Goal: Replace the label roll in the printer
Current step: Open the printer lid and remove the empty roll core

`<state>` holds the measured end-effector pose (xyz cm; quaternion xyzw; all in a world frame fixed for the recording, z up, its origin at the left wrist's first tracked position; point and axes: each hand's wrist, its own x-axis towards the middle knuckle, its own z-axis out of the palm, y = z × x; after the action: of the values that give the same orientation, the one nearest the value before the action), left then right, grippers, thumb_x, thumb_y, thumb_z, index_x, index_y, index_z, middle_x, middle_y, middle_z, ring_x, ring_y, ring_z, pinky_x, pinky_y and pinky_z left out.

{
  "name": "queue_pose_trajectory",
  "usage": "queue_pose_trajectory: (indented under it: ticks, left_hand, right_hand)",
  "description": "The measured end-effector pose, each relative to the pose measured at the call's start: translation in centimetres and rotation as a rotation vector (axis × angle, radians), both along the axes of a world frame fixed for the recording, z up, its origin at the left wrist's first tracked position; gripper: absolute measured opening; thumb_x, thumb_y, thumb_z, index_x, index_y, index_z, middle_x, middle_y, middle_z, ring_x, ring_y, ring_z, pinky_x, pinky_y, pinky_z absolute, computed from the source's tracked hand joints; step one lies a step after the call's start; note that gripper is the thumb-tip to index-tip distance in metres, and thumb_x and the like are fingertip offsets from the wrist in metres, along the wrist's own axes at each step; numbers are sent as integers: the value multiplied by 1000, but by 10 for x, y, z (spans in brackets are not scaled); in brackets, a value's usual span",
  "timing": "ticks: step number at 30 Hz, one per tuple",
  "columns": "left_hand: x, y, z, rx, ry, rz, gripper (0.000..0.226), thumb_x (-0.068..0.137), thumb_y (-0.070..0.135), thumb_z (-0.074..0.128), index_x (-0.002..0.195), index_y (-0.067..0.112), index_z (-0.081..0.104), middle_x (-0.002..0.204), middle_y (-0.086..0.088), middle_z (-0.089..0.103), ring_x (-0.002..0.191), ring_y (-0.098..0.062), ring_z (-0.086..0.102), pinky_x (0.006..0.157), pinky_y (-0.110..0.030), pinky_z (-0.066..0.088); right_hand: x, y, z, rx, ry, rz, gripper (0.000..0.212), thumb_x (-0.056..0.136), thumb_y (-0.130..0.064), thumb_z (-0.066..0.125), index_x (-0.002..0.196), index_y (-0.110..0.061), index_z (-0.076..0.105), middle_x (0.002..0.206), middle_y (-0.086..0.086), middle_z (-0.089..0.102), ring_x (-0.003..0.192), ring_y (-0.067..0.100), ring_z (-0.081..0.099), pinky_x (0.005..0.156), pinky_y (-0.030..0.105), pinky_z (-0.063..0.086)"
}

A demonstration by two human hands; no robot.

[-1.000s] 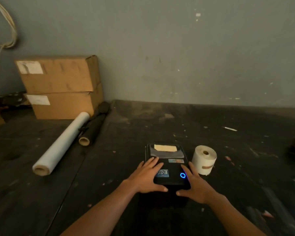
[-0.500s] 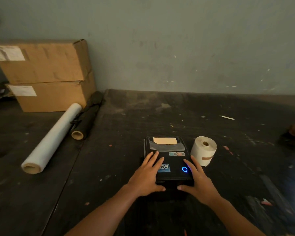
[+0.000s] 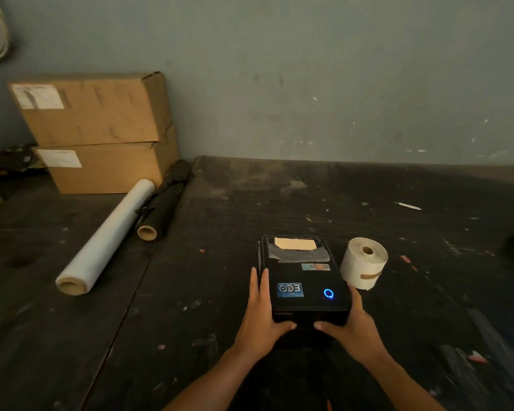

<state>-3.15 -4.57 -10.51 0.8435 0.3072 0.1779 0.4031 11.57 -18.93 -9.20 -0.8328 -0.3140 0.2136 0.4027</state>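
Note:
A small black label printer (image 3: 301,274) sits on the dark table with its lid down, a blue ring light glowing near its front right. A tan label shows in the window at its far end. My left hand (image 3: 260,317) clasps the printer's left side, thumb on the front edge. My right hand (image 3: 349,327) clasps the right side the same way. A white label roll (image 3: 364,262), taped shut, stands just right of the printer, a short way beyond my right fingertips.
Two stacked cardboard boxes (image 3: 101,134) stand at the back left against the wall. A white film roll (image 3: 107,237) and a black roll (image 3: 165,200) lie in front of them. The dark table (image 3: 279,203) is scuffed and speckled with scraps.
Both hands slid off the printer's top and now grip its left and right sides. The printer and label roll stayed put; the camera shifted slightly.

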Motion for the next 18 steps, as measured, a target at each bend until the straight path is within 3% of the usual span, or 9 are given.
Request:
queue_pose_trajectory:
  ticks: [2,5,12,16,18]
  left_hand:
    - [2,-6,0,-87,-41,68,130,69,24,84,146,36,-20,160,10,-14,145,-8,-2,113,-28,8]
    - [3,-9,3,-199,-55,118,133,67,21,86,148,35,-19,160,3,18,146,-16,18,118,-42,21]
    - [0,-12,-2,-284,-86,164,133,64,25,88,150,31,-14,149,3,40,140,-16,35,115,-42,30]
    - [-3,-13,-10,-314,-131,212,115,62,29,89,150,22,17,138,5,53,131,-13,47,108,-27,37]
    - [-3,-13,-11,-290,-132,216,100,61,30,89,143,23,33,133,5,57,128,-12,50,107,-28,41]
  right_hand:
    - [-3,0,-7,-7,21,-25,107,60,-18,84,144,-21,17,141,1,45,132,20,39,108,41,31]
    - [-2,-1,-11,-8,51,-24,96,61,-16,84,139,-19,28,139,2,48,130,20,41,107,40,32]
    - [5,-5,-3,53,241,42,94,67,-37,79,142,-22,24,142,2,44,130,23,41,107,43,35]
    - [7,-5,-3,81,235,18,85,68,-34,79,137,-20,31,139,4,47,128,22,44,102,39,37]
    - [9,-5,-3,75,223,15,85,68,-33,79,137,-19,31,139,4,48,128,22,44,101,38,38]
